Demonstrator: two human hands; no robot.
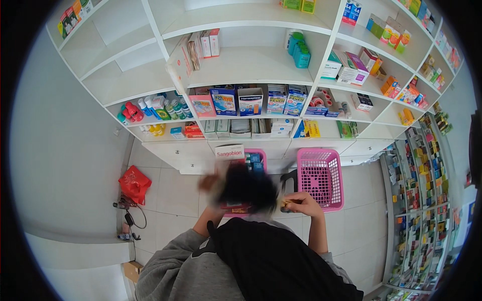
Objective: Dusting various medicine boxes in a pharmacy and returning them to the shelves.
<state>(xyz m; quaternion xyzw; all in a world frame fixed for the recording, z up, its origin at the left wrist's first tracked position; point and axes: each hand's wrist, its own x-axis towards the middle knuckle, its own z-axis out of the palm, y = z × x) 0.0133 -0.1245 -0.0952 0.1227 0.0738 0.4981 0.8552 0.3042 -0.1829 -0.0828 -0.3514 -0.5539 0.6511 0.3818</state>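
One wide white shelving unit (246,65) stands beyond two containers on the floor. The right pink basket (342,180) shows its lattice bottom; the left pink basket (265,159), partly hidden by blurred dark hair (248,189), holds small blue boxes (255,161), with a white-and-red carton (229,150) at its left end. Sorting goods by hand seems the step underway — the left hand (208,183), near the carton, is too blurred to tell its fingers' state. The right hand (302,204) pinches a small yellowish item (285,201) between the baskets — the next move calls for a steady grip.
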